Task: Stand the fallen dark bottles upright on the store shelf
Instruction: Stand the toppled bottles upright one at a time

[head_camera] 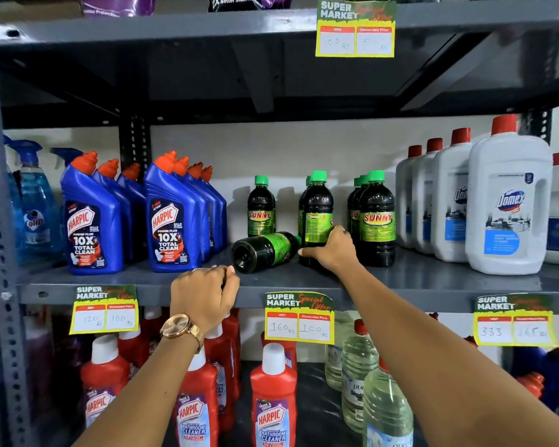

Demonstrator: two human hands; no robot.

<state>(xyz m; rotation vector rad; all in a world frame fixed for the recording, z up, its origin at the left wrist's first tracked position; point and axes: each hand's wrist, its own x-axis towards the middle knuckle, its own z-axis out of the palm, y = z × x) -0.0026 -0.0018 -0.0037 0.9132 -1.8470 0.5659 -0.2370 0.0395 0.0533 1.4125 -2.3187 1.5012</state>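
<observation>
One dark bottle with a green label (pixel 262 251) lies on its side on the grey middle shelf (pixel 417 282), its base toward me. Behind it stand upright dark bottles with green caps: one alone (pixel 260 206), a middle one (pixel 317 214), and a group at the right (pixel 375 217). My right hand (pixel 331 250) wraps the lower part of the middle upright bottle, thumb beside the fallen bottle's neck. My left hand (pixel 204 293) rests curled at the shelf's front edge, just left of the fallen bottle's base, holding nothing that I can see.
Blue Harpic bottles (pixel 168 217) and a Colin sprayer (pixel 34 208) stand to the left. White Domex jugs (pixel 507 201) fill the right. Price tags (pixel 299 317) hang from the shelf edge. Red Harpic bottles (pixel 273 401) and clear bottles (pixel 359 366) stand on the shelf below.
</observation>
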